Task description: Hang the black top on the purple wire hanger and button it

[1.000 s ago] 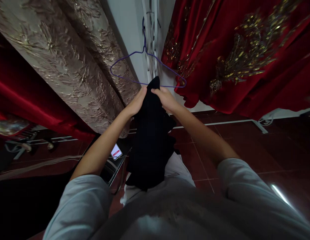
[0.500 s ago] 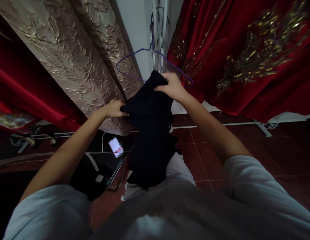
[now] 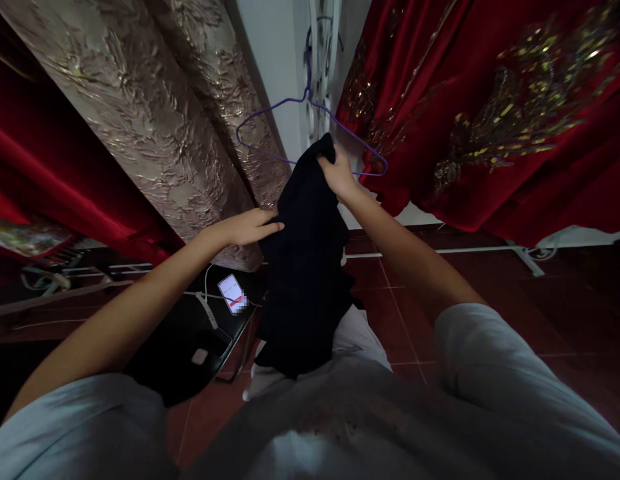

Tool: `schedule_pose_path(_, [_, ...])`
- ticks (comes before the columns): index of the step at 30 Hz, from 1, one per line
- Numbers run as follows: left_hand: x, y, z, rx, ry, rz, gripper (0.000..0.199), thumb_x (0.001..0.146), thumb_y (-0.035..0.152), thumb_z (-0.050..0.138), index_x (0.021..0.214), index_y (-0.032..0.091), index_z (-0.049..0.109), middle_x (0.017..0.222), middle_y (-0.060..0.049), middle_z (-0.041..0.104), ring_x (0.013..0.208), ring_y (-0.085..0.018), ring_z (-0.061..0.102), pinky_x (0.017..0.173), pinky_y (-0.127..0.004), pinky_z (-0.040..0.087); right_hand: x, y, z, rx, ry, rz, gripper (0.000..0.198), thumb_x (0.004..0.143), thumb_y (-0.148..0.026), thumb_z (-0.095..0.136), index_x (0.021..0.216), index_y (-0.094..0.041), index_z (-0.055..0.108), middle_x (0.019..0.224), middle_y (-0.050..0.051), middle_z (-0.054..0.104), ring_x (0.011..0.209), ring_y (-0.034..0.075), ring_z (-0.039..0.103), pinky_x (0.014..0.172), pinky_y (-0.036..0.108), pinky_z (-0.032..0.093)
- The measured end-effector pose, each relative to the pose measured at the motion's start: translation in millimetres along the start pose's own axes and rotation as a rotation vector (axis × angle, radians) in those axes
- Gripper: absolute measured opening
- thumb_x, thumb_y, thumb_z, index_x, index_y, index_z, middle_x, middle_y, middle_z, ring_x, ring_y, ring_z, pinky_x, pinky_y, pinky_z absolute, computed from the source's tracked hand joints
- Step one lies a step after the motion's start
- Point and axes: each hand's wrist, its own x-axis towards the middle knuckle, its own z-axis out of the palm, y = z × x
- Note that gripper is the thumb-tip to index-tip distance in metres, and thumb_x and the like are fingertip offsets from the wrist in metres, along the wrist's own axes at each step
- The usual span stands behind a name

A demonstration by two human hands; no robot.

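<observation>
A black garment (image 3: 305, 267) hangs in folds in front of me, its lower part draped over my lap. My right hand (image 3: 339, 175) pinches its top corner, thumb in front and the other fingers partly behind the cloth. My left hand (image 3: 253, 227) is at the garment's left edge, with its thumb on the front and its fingertips partly hidden by the fabric. Just behind the raised corner, a purple wire hanger (image 3: 283, 102) hangs from a white metal stand (image 3: 320, 73); the garment covers part of its lower bar.
Red cloth with gold sequins (image 3: 470, 147) hangs at right, and embossed beige fabric (image 3: 190, 127) at left. On a black seat (image 3: 165, 360) lie a lit phone (image 3: 232, 293), a white strap (image 3: 207, 310) and a small pale square object (image 3: 199, 357). Red tiles (image 3: 390, 320) cover the floor.
My left hand has moved right along the garment's edge, closer to my right hand. The top corner is slightly higher and further right, and the cloth between my hands is less stretched.
</observation>
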Motion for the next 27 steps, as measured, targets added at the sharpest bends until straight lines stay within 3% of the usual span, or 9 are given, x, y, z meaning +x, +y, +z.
schedule_pose_path(4, [-4, -25, -3, 0.011, 0.088, -0.082, 0.013, 0.084, 0.029, 0.079, 0.084, 0.019, 0.069, 0.072, -0.005, 0.065, 0.082, -0.029, 0.069, 0.094, -0.037, 0.050, -5, 14, -9, -0.122, -0.075, 0.065, 0.020, 0.093, -0.023, 0.061, 0.073, -0.019, 0.057, 0.072, 0.002, 0.056, 0.084, 0.022, 0.064, 0.081, 0.038, 0.055])
schedule_pose_path(8, [-6, -52, -21, 0.248, 0.197, -0.063, 0.010, 0.077, 0.025, 0.073, 0.084, 0.020, 0.067, 0.076, -0.004, 0.062, 0.103, -0.033, 0.068, 0.122, -0.054, 0.027, -13, 17, -50, -0.241, -0.042, -0.056, 0.035, 0.087, -0.028, 0.069, 0.060, -0.020, 0.049, 0.061, 0.000, 0.044, 0.073, 0.021, 0.060, 0.076, 0.039, 0.055])
schedule_pose_path(11, [-2, -57, -43, 0.392, 0.312, -0.005, 0.007, 0.079, 0.024, 0.066, 0.076, 0.021, 0.061, 0.077, -0.005, 0.059, 0.112, -0.034, 0.064, 0.122, -0.058, 0.027, -13, 7, -82, -0.306, 0.006, -0.105, 0.041, 0.085, -0.030, 0.071, 0.056, -0.022, 0.043, 0.055, -0.001, 0.034, 0.065, 0.019, 0.055, 0.068, 0.037, 0.054])
schedule_pose_path(14, [5, -43, -60, 0.454, 0.435, 0.066, 0.019, 0.086, 0.024, 0.060, 0.070, 0.020, 0.050, 0.076, -0.006, 0.060, 0.113, -0.032, 0.062, 0.118, -0.052, 0.036, -11, -3, -102, -0.338, -0.002, -0.093, 0.045, 0.085, -0.030, 0.071, 0.054, -0.022, 0.038, 0.055, -0.001, 0.032, 0.060, 0.017, 0.050, 0.062, 0.036, 0.053])
schedule_pose_path(17, [18, -18, -67, 0.406, 0.610, 0.200, 0.022, 0.096, 0.030, 0.052, 0.077, 0.019, 0.054, 0.103, -0.009, 0.070, 0.119, -0.029, 0.060, 0.116, -0.047, 0.041, -18, -8, -103, -0.290, -0.068, -0.054, 0.044, 0.086, -0.031, 0.072, 0.057, -0.022, 0.041, 0.058, 0.000, 0.038, 0.062, 0.018, 0.051, 0.060, 0.035, 0.052])
schedule_pose_path(20, [40, 8, -66, 0.253, 0.702, 0.328, 0.025, 0.101, 0.040, 0.050, 0.091, 0.021, 0.062, 0.128, -0.004, 0.069, 0.127, -0.025, 0.059, 0.116, -0.043, 0.043, -38, -17, -92, -0.222, -0.134, -0.044, 0.037, 0.090, -0.035, 0.071, 0.063, -0.021, 0.050, 0.061, 0.002, 0.047, 0.069, 0.021, 0.058, 0.063, 0.036, 0.054])
schedule_pose_path(22, [56, 22, -65, 0.216, 0.694, 0.355, 0.019, 0.099, 0.042, 0.058, 0.099, 0.024, 0.064, 0.127, -0.001, 0.069, 0.125, -0.023, 0.060, 0.116, -0.043, 0.044, -55, -28, -85, -0.246, -0.160, -0.088, 0.025, 0.092, -0.032, 0.068, 0.073, -0.019, 0.060, 0.067, 0.004, 0.056, 0.077, 0.025, 0.064, 0.071, 0.039, 0.058])
schedule_pose_path(24, [69, 31, -64, 0.209, 0.681, 0.330, 0.020, 0.095, 0.040, 0.066, 0.108, 0.025, 0.065, 0.119, -0.002, 0.070, 0.123, -0.025, 0.061, 0.114, -0.045, 0.045, -68, -43, -87, -0.340, -0.182, -0.158, 0.008, 0.091, -0.024, 0.067, 0.095, -0.019, 0.071, 0.087, 0.007, 0.071, 0.094, 0.030, 0.070, 0.086, 0.044, 0.059])
schedule_pose_path(27, [80, 33, -65, 0.170, 0.671, 0.279, 0.023, 0.094, 0.040, 0.065, 0.109, 0.022, 0.066, 0.108, -0.006, 0.072, 0.121, -0.029, 0.062, 0.109, -0.046, 0.047, -71, -63, -112, -0.479, -0.103, -0.267, 0.061, 0.085, -0.009, 0.064, 0.145, -0.024, 0.060, 0.139, 0.010, 0.067, 0.119, 0.033, 0.068, 0.104, 0.047, 0.054])
